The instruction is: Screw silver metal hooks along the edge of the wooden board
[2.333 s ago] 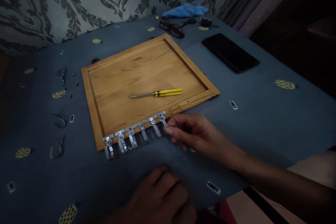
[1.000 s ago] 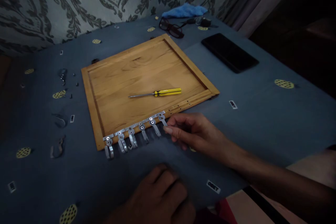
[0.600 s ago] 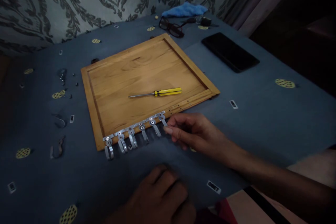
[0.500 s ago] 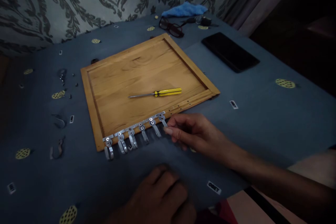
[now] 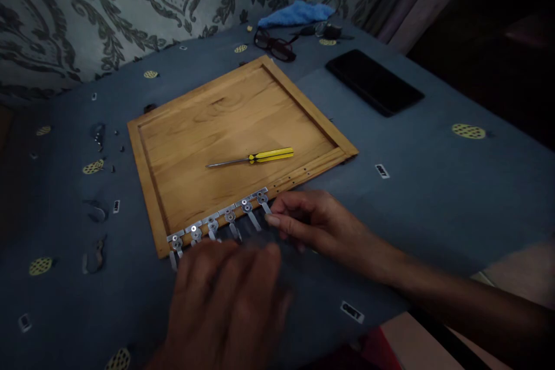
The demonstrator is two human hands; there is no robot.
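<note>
A framed wooden panel point(image 5: 208, 121) lies on the table, with several metal hooks point(image 5: 247, 206) along its near edge. My right hand point(image 5: 321, 219) pinches the rightmost metal hook point(image 5: 265, 203) between thumb and finger at the panel's edge. Small dark holes show in the wood to the right of that hook. My left hand point(image 5: 228, 300) is raised in front of the hook row and covers the lower ends of some hooks; its fingers are bent and blurred, and whether they hold anything is hidden. A yellow screwdriver point(image 5: 271, 155) rests on the panel.
Loose hooks point(image 5: 94, 257) and small screws point(image 5: 122, 149) lie left of the panel on the blue tablecloth point(image 5: 425, 202). Behind it are glasses point(image 5: 281, 49) and a blue cloth point(image 5: 299, 13). A black phone point(image 5: 375, 82) lies at the right rear.
My left hand has moved up and left, towards the hooks, and now covers part of them. My right hand stays at the rightmost hook. The view has shifted slightly.
</note>
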